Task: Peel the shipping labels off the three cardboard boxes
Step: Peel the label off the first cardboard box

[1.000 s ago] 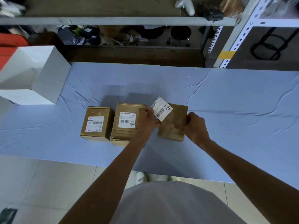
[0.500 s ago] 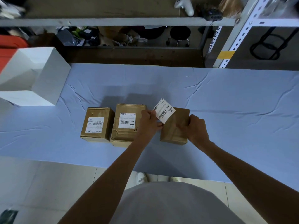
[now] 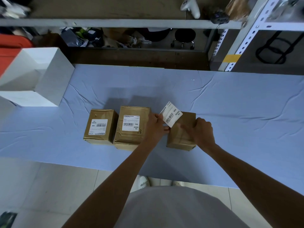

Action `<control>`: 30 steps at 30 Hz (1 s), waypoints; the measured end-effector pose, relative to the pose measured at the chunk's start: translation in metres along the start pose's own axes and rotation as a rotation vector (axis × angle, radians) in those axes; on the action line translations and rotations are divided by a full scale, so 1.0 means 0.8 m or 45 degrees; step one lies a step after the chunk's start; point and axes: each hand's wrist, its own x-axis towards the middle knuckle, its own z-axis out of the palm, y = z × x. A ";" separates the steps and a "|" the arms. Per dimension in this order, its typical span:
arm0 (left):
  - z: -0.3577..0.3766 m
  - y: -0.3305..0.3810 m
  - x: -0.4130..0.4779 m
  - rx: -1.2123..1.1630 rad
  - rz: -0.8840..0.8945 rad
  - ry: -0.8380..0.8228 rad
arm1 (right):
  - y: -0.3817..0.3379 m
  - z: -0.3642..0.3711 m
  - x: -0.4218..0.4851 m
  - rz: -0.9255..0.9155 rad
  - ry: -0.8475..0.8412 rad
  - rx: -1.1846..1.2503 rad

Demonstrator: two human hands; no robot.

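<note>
Three brown cardboard boxes stand in a row on the blue cloth. The left box and the middle box each carry a white shipping label on top. My left hand pinches a peeled white label, lifted off the right box and tilted up above its near left corner. My right hand grips the right box's right side and holds it down. The right box's top shows bare cardboard.
An open white box sits on the table's far left. The blue-covered table stretches to the right. Behind it stand metal shelves with clutter and a slotted upright. Tiled floor and my shoes lie below the near edge.
The right box has settled flat on the cloth from a slight tilt. The peeled label has stayed in my left hand, shifting slightly right and up.
</note>
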 end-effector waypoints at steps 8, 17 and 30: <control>-0.002 0.000 0.007 0.038 -0.001 0.011 | -0.006 -0.003 0.005 0.011 -0.005 0.028; 0.002 0.003 0.007 0.027 -0.034 -0.006 | -0.006 -0.002 0.008 0.027 0.093 -0.010; -0.007 0.007 0.018 0.081 0.014 0.041 | -0.007 0.002 0.008 -0.066 -0.110 0.039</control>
